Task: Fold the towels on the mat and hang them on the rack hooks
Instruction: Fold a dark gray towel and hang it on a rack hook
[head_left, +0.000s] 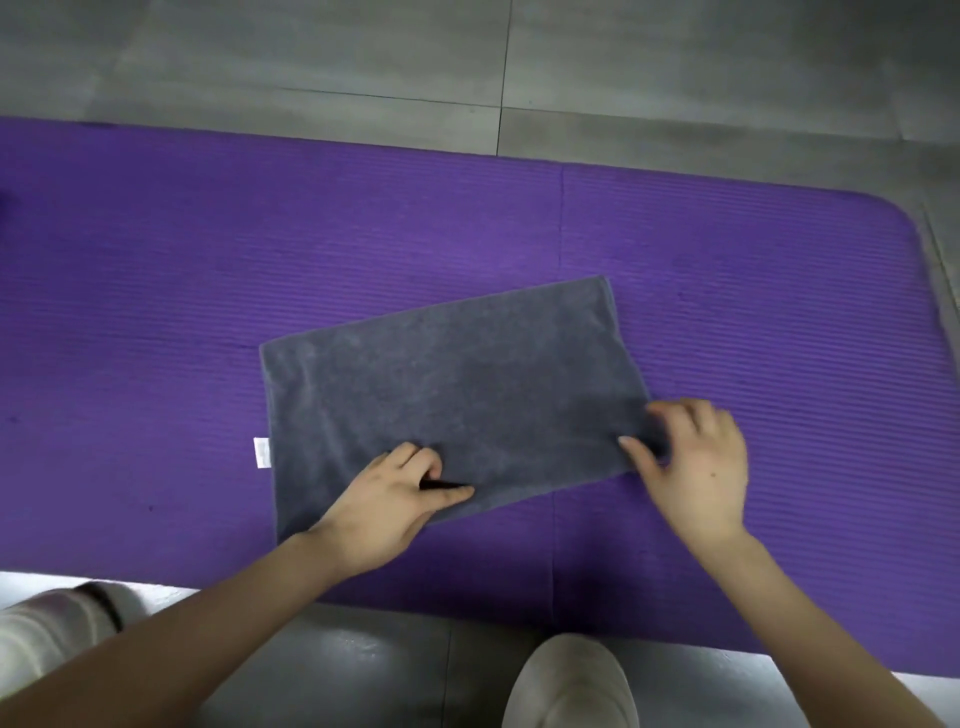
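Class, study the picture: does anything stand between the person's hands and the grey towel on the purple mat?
Nothing visible does. The left hand grips the towel at its near edge and the right hand holds its near right corner; both touch it directly on the mat. The rack is not in view.

I'm indoors, down at floor lvl in a plain room; can't tell if it's a home or a gym corner. The floor (260, 47) is big matte grey tiles w/ thin dark grout lines (505, 62), and a purple ribbed exercise mat (156, 260) w/ a rounded corner lies flat across it. A grey towel (452, 379) is spread on the mat, and my beige-clad leg (571, 686) is over the tiles by the mat's near edge.
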